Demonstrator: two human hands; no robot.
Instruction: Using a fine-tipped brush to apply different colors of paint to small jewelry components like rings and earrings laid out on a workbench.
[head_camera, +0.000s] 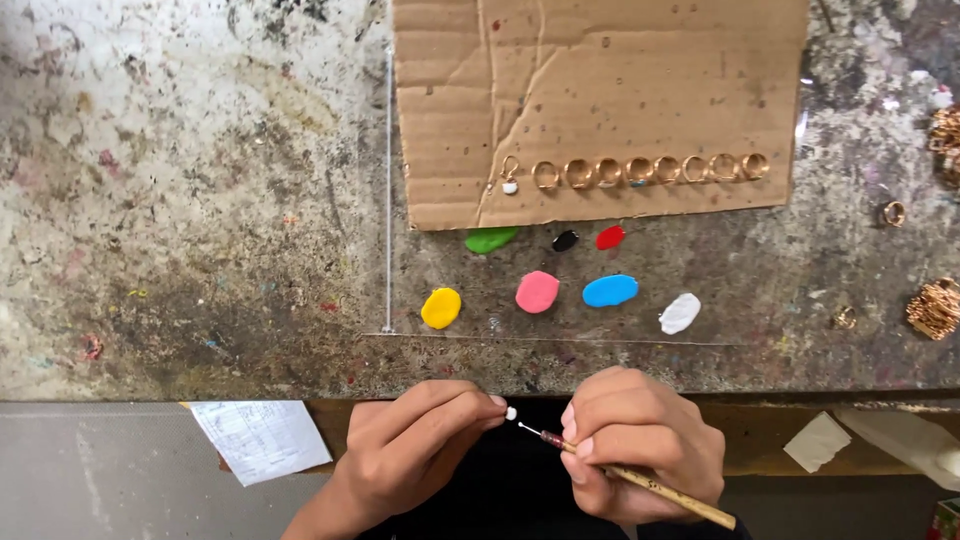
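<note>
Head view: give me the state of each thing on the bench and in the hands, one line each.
Left hand: pinching a small white bead at its fingertips.
Right hand: gripping a thin brush, tip pointing at the bead.
Gold rings: lined up in a row on the cardboard sheet.
Paint blobs: separate dabs, unmixed, on the clear sheet.
Paper: lying flat by the bench edge.

Counts, placed off the cardboard (600, 90):
- 8 gold rings (650, 168) in a row on its lower edge, plus 1 hook with a white bead (510, 175) at the row's left end.
- 7 paint blobs (537, 291) just below it: green, black, red, yellow, pink, blue, white.
- 1 loose ring (893, 213) right of it.
- 2 ring piles (935, 308) far right.
- 1 paper (260, 438) well below, left.
- 1 brush (640, 480), 1 small bead (511, 413), below.
</note>
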